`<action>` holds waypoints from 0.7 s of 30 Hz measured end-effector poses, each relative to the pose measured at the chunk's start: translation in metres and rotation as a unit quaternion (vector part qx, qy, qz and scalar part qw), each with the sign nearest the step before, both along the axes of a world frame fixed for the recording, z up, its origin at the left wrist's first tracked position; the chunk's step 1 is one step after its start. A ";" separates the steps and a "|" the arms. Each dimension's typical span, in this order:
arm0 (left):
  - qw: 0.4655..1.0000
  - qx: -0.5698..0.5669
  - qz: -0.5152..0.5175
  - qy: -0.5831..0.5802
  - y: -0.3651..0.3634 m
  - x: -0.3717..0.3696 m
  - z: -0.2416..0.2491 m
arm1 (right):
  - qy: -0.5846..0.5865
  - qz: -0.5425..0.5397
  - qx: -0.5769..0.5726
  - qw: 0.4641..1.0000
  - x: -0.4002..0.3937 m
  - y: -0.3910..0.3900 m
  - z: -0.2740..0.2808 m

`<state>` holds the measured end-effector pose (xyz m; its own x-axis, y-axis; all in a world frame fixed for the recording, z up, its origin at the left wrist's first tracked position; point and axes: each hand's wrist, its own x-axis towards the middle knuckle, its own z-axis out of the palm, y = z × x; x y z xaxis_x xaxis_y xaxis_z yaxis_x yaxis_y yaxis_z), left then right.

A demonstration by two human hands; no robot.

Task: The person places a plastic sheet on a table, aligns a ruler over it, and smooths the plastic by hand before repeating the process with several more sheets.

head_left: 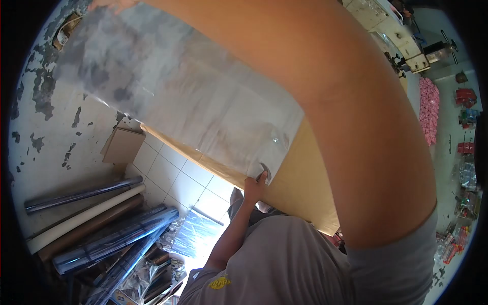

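Left hand (256,183): thumb and fingers pressed together, pinching the near corner of the clear plastic sheet (178,96).
Sheet: long axis runs from that corner up and to the left, lying over a brown board (300,178) that shows along its lower edge.
Right hand (109,4): at the sheet's far end, cut off by the top edge; grip cannot be told. Its forearm crosses the view and hides the sheet's right side.
Left hand is the nearer to the body.
Beyond: rolls of film and paper (86,213) lean against a peeling wall; tiled floor (173,173).
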<state>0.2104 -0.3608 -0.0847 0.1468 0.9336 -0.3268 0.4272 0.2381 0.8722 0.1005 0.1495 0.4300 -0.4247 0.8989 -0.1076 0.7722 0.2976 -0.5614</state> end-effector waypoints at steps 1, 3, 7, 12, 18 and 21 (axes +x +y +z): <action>0.999 -0.049 0.017 0.009 0.008 -0.001 0.028 | 0.007 0.074 0.004 0.997 0.019 -0.019 -0.010; 0.995 -0.089 0.045 0.002 0.014 0.001 0.055 | 0.050 0.189 0.011 0.981 0.068 -0.060 -0.037; 0.996 -0.085 0.036 0.007 0.011 0.000 0.049 | 0.146 0.112 0.107 0.977 0.211 -0.166 -0.150; 0.993 -0.098 0.051 -0.052 0.015 -0.004 0.038 | -0.106 -0.273 -0.070 0.954 0.382 -0.370 -0.392; 0.997 -0.035 0.020 -0.059 0.013 0.002 0.042 | 0.439 -0.487 -0.240 0.716 0.331 -0.455 -0.470; 0.997 -0.047 -0.006 -0.053 0.013 0.001 0.051 | 0.390 -0.478 -0.252 0.745 0.322 -0.450 -0.438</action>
